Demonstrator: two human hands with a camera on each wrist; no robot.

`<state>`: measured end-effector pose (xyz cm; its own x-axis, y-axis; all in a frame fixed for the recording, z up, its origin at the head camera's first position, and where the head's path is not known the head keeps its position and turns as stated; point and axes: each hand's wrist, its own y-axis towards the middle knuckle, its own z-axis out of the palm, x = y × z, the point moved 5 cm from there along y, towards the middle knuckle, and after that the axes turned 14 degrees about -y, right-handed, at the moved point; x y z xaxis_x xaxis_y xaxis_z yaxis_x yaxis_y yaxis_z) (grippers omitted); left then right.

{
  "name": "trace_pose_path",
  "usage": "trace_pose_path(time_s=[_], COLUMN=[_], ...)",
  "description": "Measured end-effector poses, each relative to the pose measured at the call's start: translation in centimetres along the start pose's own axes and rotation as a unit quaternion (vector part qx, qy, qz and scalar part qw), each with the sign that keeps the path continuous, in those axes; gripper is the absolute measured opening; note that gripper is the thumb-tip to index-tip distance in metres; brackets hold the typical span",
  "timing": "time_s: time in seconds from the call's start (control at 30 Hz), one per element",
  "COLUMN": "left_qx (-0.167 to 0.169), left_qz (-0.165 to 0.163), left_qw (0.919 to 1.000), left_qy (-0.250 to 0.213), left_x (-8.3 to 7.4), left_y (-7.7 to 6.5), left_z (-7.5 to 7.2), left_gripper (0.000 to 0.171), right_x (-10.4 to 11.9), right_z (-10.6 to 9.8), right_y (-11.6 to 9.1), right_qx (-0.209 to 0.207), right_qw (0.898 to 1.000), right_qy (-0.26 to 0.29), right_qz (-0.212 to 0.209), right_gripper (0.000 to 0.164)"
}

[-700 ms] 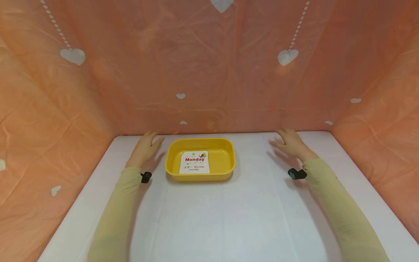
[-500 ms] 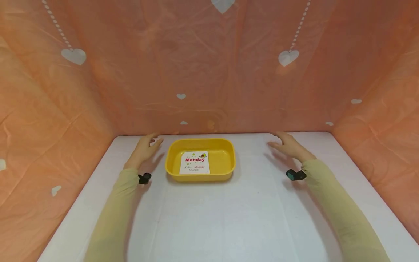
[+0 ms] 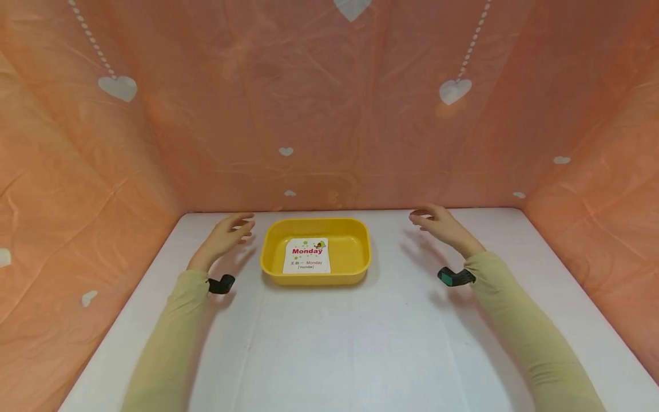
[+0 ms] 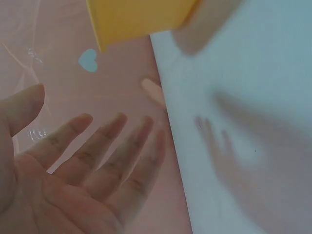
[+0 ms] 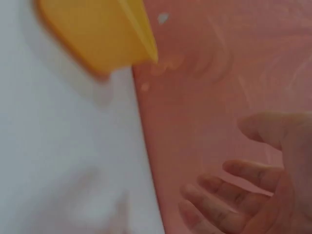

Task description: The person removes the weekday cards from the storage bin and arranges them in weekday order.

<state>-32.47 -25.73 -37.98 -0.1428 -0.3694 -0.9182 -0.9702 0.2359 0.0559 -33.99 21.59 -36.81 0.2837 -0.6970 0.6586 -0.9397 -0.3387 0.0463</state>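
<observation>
A yellow rectangular tray (image 3: 350, 278) stands on the white table, left of the middle in the head view. Inside its left half lies a white card (image 3: 307, 256) printed "Monday" in red. My left hand (image 3: 222, 239) hovers left of the tray, apart from it, palm turned inward and fingers relaxed. On the other side, farther off, my right hand (image 3: 445, 228) hangs above the table with loosely bent fingers. Neither hand holds anything. Both wrist views show the bare palms, with part of the tray's outer wall (image 4: 141, 19) near the top.
The white tabletop (image 3: 329, 343) stretches in front of the tray. An orange sheet (image 3: 360, 126) with white hearts hangs behind the table and along both sides. Each wrist carries a small black camera (image 3: 221, 284).
My right hand has moved left, toward the tray, and its fingers have bent a little. The left hand has shifted slightly left and nearer. Tray and card stay in place.
</observation>
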Motion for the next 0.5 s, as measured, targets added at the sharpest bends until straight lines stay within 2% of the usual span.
trace_pose_path(time_s=[0.2, 0.5], left_qx=[0.024, 0.028], left_qz=[-0.004, -0.004], left_qw=[0.998, 0.9979], left_qy=[-0.059, -0.058], left_x=[-0.2, -0.8], left_y=[-0.4, -0.5], left_z=[0.5, 1.5], left_gripper=[0.052, 0.051], right_x=[2.1, 5.4], right_z=[0.6, 1.8], right_y=[0.2, 0.6], right_qx=[0.005, 0.022], right_qw=[0.997, 0.987], right_qy=[0.082, 0.158], right_qz=[-0.008, -0.025], right_gripper=[0.046, 0.047])
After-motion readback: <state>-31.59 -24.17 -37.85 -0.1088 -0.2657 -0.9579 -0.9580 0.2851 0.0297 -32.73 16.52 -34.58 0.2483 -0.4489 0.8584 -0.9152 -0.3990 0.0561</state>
